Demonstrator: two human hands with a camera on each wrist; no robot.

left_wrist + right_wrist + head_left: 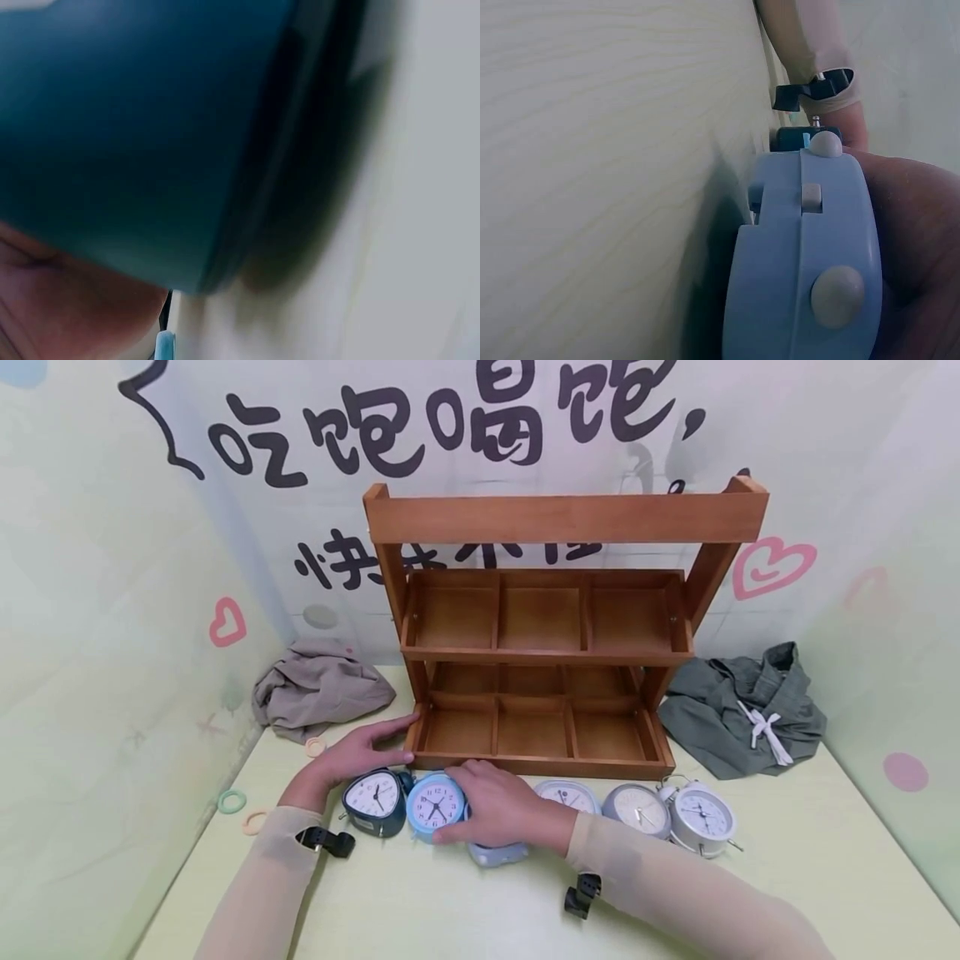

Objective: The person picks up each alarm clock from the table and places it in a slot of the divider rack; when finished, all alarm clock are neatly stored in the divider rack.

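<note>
A wooden shelf (551, 635) with two tiers of compartments stands at the back of the table. A row of alarm clocks lies in front of it. My left hand (360, 752) stretches flat above the dark blue clock (373, 797), fingers straight, their tips touching the shelf's lower left corner. The left wrist view shows only that dark blue clock (150, 135), close and blurred. My right hand (495, 806) lies over a periwinkle clock (497, 854) (802, 262), with fingers and thumb curled round the right side of the light blue clock (435, 804).
Three more clocks continue the row to the right: a pale one (572, 793), a grey one (637, 810) and a white twin-bell one (701, 818). A beige cloth (318, 693) and a green garment (750, 710) flank the shelf. Small rings (232, 800) lie at the left.
</note>
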